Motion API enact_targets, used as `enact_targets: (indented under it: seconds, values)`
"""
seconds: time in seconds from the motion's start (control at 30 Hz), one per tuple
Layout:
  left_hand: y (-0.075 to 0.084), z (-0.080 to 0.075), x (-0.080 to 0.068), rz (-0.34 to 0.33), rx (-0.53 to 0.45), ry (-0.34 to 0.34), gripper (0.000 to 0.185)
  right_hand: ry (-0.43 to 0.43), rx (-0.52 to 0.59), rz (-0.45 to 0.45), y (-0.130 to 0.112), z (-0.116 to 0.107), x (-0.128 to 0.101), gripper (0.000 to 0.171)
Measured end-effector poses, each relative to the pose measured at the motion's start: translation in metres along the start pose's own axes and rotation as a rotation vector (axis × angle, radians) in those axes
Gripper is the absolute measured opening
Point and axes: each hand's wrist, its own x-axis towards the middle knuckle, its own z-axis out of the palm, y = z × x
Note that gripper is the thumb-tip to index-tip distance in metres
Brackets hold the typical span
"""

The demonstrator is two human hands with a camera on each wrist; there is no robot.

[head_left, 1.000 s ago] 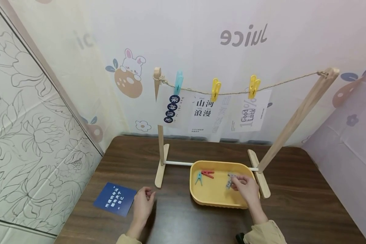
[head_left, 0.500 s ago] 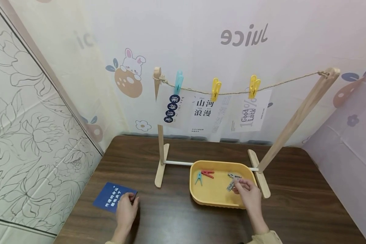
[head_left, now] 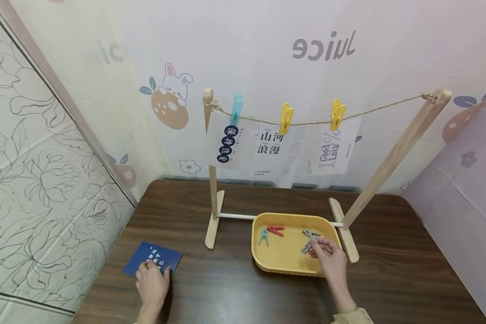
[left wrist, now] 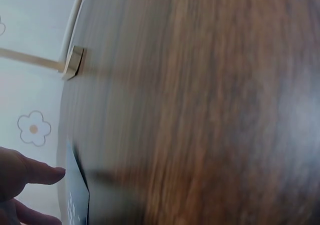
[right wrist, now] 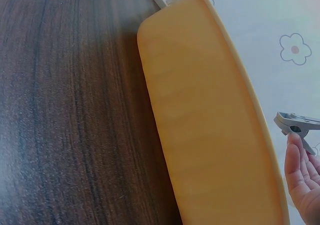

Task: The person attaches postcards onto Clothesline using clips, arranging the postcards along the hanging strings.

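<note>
A blue card (head_left: 137,261) with white characters lies on the table at the left. My left hand (head_left: 151,284) is over its near part, fingertips right at the printed characters. In the left wrist view the thumb and a finger stand apart beside the card (left wrist: 76,192). My right hand (head_left: 332,261) pinches a grey clothespin (head_left: 309,245) over the yellow basket (head_left: 291,271); this clothespin (right wrist: 300,121) also shows above the rim in the right wrist view. Inside the basket lie another grey clothespin (head_left: 308,233), a red clothespin (head_left: 276,231) and a light-blue clothespin (head_left: 264,236).
Behind the basket stands a wooden rack (head_left: 393,166) with a string (head_left: 372,110) between its posts. Printed cards such as the "Good Luck" card (head_left: 344,164) hang there from a light-blue clothespin (head_left: 236,109) and yellow clothespins (head_left: 286,118). A patterned curtain closes the back.
My left hand has moved left from beside the blue card to over it. The right hand has drawn slightly back and now holds one grey clothespin apart from the other.
</note>
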Motion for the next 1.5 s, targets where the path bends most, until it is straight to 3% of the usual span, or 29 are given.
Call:
enact_targets:
  seconds: [0.17,0.23,0.43,0.6,0.73,0.83,1.13,1.5]
  values:
    - [-0.008,-0.005,0.001,-0.055,0.061,-0.053,0.064,0.018,-0.007,0.032,0.001,0.001,-0.002,0.033]
    - [-0.012,-0.007,0.001,-0.074,0.086,-0.065,0.071,0.057,-0.062,0.067,0.012,0.002,0.001,0.038]
    - [-0.019,-0.008,0.002,-0.113,0.120,-0.068,0.081,0.059,-0.088,0.069,0.020,0.001,0.002,0.040]
    - [-0.022,-0.009,0.005,-0.095,0.134,-0.036,0.090,0.009,-0.020,0.040,0.010,-0.002,-0.002,0.035]
    - [-0.025,-0.010,0.006,-0.060,0.136,0.016,0.098,0.020,0.013,0.069,0.011,-0.002,-0.003,0.034]
    - [-0.027,-0.011,0.009,-0.044,0.123,0.034,0.100,0.062,-0.034,0.098,0.022,0.000,0.001,0.038]
    - [-0.037,-0.022,0.025,-0.125,0.018,-0.146,0.098,0.053,-0.013,0.095,0.021,-0.001,-0.002,0.033]
    - [-0.049,-0.034,0.043,-0.061,0.024,-0.230,0.095,0.058,0.005,0.107,0.017,-0.001,-0.005,0.032]
